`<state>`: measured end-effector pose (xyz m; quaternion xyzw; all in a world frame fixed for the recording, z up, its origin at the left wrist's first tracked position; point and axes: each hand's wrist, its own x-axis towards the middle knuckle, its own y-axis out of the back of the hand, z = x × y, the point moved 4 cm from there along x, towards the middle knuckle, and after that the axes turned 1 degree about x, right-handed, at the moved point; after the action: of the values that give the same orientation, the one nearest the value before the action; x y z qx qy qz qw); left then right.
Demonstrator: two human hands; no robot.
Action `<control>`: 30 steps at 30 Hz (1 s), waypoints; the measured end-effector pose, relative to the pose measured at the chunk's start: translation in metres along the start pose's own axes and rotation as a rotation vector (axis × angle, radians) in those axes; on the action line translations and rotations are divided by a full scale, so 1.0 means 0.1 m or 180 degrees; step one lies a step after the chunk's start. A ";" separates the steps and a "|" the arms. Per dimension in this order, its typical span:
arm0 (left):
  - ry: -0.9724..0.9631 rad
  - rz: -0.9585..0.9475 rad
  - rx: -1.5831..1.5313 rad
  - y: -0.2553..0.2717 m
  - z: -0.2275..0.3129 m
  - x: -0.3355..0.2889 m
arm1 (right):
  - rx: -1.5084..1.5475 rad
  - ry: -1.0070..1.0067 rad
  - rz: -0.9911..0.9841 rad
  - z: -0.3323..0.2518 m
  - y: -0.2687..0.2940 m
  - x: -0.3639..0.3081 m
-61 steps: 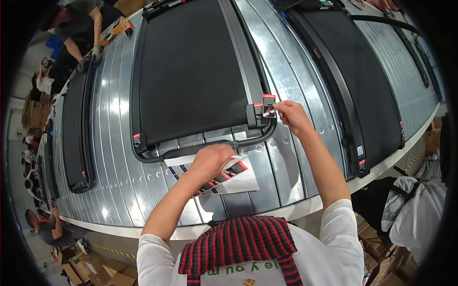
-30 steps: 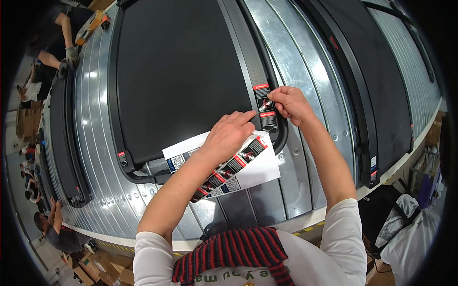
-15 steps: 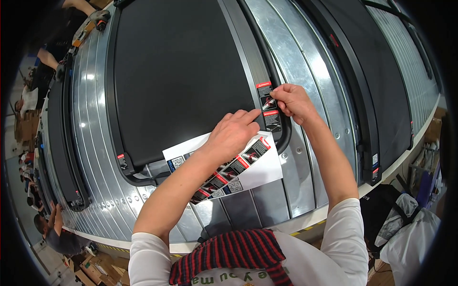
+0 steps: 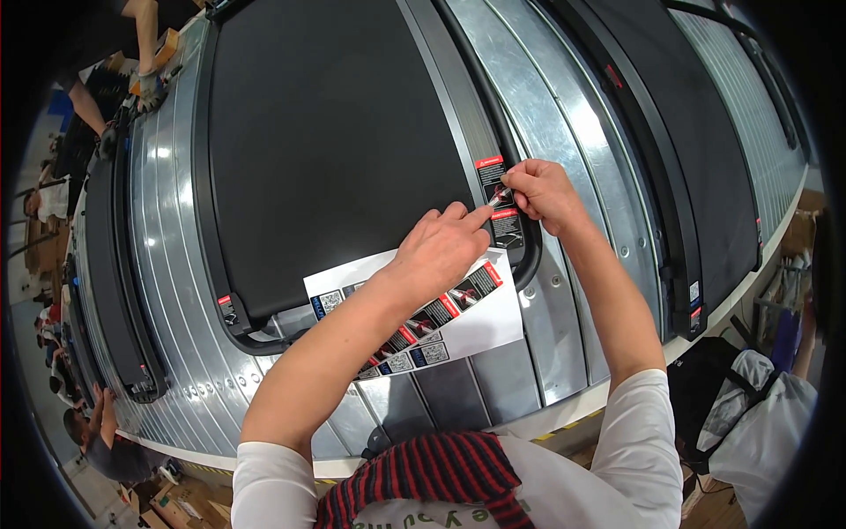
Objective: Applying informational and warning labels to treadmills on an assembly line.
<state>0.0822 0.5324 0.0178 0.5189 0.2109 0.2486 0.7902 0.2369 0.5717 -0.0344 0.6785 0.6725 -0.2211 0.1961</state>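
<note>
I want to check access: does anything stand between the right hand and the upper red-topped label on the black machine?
Nothing visible does: the right hand pinches at the right edge of the upper label. The left hand has a fingertip near the label's lower edge, not between them; the sticker sheet is lower in view.

Upper label [image 4: 490, 171]: carries a red header over a black, pictured panel; stands at the near end of the grey side rail [image 4: 471, 115], pinched at the right edge by the right hand [image 4: 548, 196], with the left hand's [image 4: 445, 249] forefinger at or just beside the lower edge. Lower label [image 4: 507, 231]: repeats the red-and-black layout; lies directly below. Sticker sheet [image 4: 486, 328]: white, bears a slanted row of red-and-black labels plus square-coded ones; extends askew under the left hand. Machine [image 4: 335, 132]: black, flat-belted; rests on the bench [image 4: 167, 198].
</note>
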 end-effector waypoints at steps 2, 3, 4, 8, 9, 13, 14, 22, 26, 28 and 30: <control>-0.0022 -0.0021 0.0060 0.01 0.01 0.00 | -0.0014 0.0010 0.0056 -0.01 0.00 -0.01; -0.0006 -0.0024 -0.0006 0.01 0.01 0.00 | -0.0029 0.0018 0.0105 -0.01 0.00 -0.01; 0.0009 -0.0025 -0.0066 0.01 0.01 0.01 | -0.0025 0.0024 0.0107 -0.01 0.00 -0.01; -0.0034 0.0021 -0.0033 0.00 0.02 0.00 | -0.0390 0.0258 0.0174 0.00 -0.01 0.02; -0.0036 -0.0020 -0.0036 0.00 0.02 0.01 | -0.0645 0.0441 0.0273 0.01 0.00 0.02; 0.0001 -0.0112 -0.0093 0.01 0.02 0.01 | -0.2419 0.1371 0.0547 -0.14 -0.03 -0.06; 0.0014 -0.0115 -0.0079 0.01 0.00 -0.01 | -0.3065 0.1320 0.0645 -0.26 -0.12 -0.16; 0.0046 -0.0274 -0.0163 0.00 0.05 0.06 | -0.2372 0.1535 0.1081 -0.03 0.04 0.07; -0.0015 -0.0143 -0.0068 0.02 0.02 0.02 | -0.2275 0.1990 0.1783 -0.20 -0.03 0.32; -0.0223 0.0112 0.0154 0.05 0.02 -0.03 | -0.2235 0.1983 0.1776 -0.17 -0.12 0.37; -0.0103 0.0351 -0.0150 0.18 -0.05 -0.22 | -0.2258 0.2093 0.1685 -0.09 -0.17 0.34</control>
<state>0.0587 0.5282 0.0346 0.5149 0.1633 0.2882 0.7907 0.2205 0.6054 -0.0456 0.7501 0.5380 0.2995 0.2412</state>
